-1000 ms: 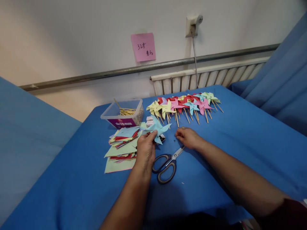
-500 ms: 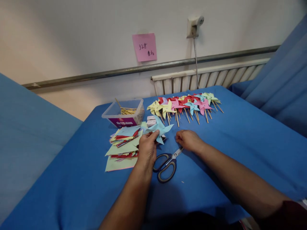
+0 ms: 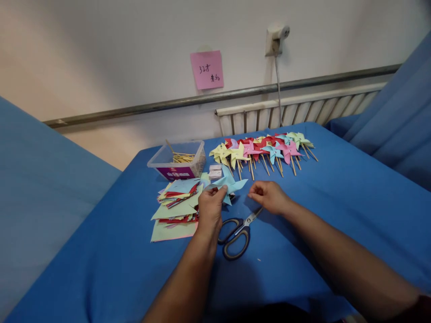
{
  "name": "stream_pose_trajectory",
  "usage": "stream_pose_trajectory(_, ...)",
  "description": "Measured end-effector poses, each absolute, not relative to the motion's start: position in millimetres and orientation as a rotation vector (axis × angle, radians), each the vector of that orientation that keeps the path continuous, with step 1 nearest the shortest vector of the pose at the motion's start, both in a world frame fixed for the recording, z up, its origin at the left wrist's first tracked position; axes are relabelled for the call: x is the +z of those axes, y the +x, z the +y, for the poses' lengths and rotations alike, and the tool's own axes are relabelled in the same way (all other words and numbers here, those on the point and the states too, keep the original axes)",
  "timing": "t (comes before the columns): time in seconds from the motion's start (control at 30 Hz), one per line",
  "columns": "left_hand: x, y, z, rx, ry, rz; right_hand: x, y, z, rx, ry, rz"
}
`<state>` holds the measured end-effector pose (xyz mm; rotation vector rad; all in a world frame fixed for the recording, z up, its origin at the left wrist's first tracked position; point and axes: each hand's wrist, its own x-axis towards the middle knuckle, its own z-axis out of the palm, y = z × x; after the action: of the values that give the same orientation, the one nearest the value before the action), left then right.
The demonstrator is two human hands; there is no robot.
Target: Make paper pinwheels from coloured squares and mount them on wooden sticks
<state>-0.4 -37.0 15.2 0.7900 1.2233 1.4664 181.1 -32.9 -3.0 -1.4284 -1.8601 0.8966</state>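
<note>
Presently, the light-blue paper pinwheel (image 3: pixel 232 183) is being pinched over the desk (image 3: pixel 134 273) by the left grip (image 3: pixel 211 206), just left of the curled, nearly closed right grip (image 3: pixel 270 196); whether anything is being held there cannot be told.

Rightward, the tablecloth (image 3: pixel 350 193) gives the right hand (image 3: pixel 272 197) room; pinwheels (image 3: pixel 274 152) block the far side, scissors (image 3: pixel 243 232) lie between the forearms (image 3: pixel 192 269), papers (image 3: pixel 180 208) crowd the left hand (image 3: pixel 210 210).
</note>
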Motion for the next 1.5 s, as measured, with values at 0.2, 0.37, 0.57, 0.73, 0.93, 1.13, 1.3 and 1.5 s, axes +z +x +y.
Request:
stream_pose_trajectory(0.2, 8.1, 3.5, -42.1, 1.405, 1.074, 1.373, 12.7, 165.6, -53.5, 0.712, -1.131, -1.589)
stream_pose_trajectory(0.37, 12.3, 13.4, -50.6, 1.339, 1.245, 1.392, 13.7, 163.9, -56.5, 0.527, -1.11, -1.721)
stream_pose_trajectory(0.57, 16.1, 18.0, -54.3, 1.31, 1.265, 1.376, 10.8, 165.6, -51.6, 0.57, -1.202, -1.691)
stream_pose_trajectory(0.73, 14.2, 16.3, -53.4, 1.298, 1.251, 1.333, 8.6, 165.2, -50.6, 0.65, -1.226, -1.621)
stream_pose_trajectory(0.93, 13.1, 14.6, -53.0, 1.276, 1.243, 1.325, 9.9, 166.6, -51.5, 0.654, -1.212, -1.642)
stream_pose_trajectory(1.13, 13.9, 15.1, -51.8, 1.273, 1.217, 1.34, 11.0, 168.1, -52.1, 0.593, -1.175, -1.701)
stream_pose_trajectory(1.3, 15.6, 16.1, -52.5, 1.255, 1.205, 1.35, 10.3, 167.5, -52.1, 0.592, -1.187, -1.705)
stream_pose_trajectory(1.5, 23.9, 17.6, -56.1, 1.263, 1.298, 1.411, 10.7, 167.8, -51.9, 0.579, -1.209, -1.721)
